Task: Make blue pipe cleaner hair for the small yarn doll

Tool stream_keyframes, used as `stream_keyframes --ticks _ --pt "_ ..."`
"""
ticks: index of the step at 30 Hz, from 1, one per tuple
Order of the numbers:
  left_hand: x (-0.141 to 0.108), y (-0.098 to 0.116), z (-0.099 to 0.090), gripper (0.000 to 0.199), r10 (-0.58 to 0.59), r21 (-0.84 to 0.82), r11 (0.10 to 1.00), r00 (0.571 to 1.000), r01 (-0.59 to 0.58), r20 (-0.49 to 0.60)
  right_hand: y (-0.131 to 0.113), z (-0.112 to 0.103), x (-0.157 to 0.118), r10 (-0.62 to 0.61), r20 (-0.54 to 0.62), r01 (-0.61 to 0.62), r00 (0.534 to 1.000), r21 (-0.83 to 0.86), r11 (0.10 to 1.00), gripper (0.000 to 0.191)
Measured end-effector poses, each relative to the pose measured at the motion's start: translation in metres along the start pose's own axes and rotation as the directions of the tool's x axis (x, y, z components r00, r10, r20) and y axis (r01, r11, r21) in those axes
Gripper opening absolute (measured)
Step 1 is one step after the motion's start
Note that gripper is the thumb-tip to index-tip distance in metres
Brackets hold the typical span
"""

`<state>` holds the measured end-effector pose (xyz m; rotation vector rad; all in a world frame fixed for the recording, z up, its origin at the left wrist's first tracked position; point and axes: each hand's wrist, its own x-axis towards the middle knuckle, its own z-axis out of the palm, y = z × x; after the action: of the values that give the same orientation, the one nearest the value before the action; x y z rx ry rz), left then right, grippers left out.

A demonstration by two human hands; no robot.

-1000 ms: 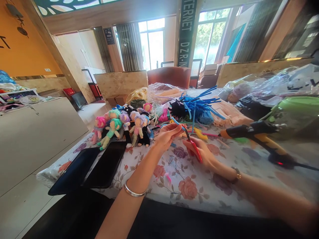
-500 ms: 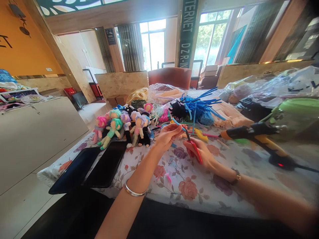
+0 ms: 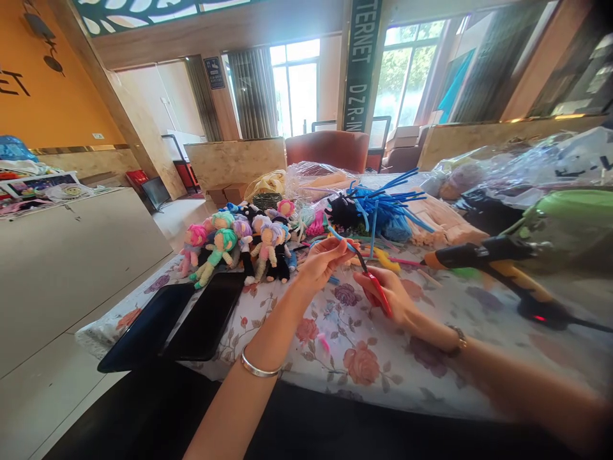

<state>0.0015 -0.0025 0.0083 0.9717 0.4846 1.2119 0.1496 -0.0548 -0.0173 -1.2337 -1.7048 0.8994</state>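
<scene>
Between the fingertips of my left hand point(image 3: 325, 260) is a thin blue pipe cleaner point(image 3: 338, 237), its free end pointing up and left. My right hand point(image 3: 389, 295) is closed round the red handles of a pair of scissors point(image 3: 379, 292). Their dark blades reach up to the pipe cleaner beside my left fingertips; whether the blades touch it I cannot tell. A bundle of blue pipe cleaners point(image 3: 390, 201) lies just behind my hands. Left of them sits a cluster of small fuzzy dolls point(image 3: 225, 246) with coloured hair.
Two black trays point(image 3: 205, 319) lie at the front left of the flowered tablecloth point(image 3: 361, 364). On the right rests a black and orange glue gun point(image 3: 498, 262) with a red light, near a green container point(image 3: 569, 230). Plastic bags point(image 3: 550, 156) are heaped behind it.
The scissors and my right hand have shifted very slightly right and down. My left hand keeps its pinch on the pipe cleaner, and the view has moved a little.
</scene>
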Motion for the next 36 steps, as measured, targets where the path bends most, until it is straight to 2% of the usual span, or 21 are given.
stream_keyframes --ticks 6,18,30,36 --pt "-0.0001 0.0001 -0.0003 0.02 0.0 -0.02 1.0 1.0 -0.001 -0.012 -0.0012 -0.0017 -0.0006 -0.015 0.047 0.014 0.999 0.024 1.0 0.052" --pt "-0.0009 0.001 0.0029 0.017 -0.027 -0.054 0.998 0.998 0.023 -0.062 -0.0013 0.0004 0.0 0.022 0.016 -0.023 1.0 0.022 0.999 0.056" --pt "-0.0008 0.0009 0.0026 0.018 -0.019 -0.055 0.998 0.999 0.017 -0.035 0.0036 0.001 0.0013 0.007 -0.005 -0.007 1.0 -0.019 1.0 0.055" --pt "-0.0005 -0.001 0.0002 0.02 0.003 -0.015 1.0 1.0 -0.004 -0.019 -0.0022 0.0017 -0.0003 -0.012 -0.002 0.012 1.0 -0.032 0.999 0.054"
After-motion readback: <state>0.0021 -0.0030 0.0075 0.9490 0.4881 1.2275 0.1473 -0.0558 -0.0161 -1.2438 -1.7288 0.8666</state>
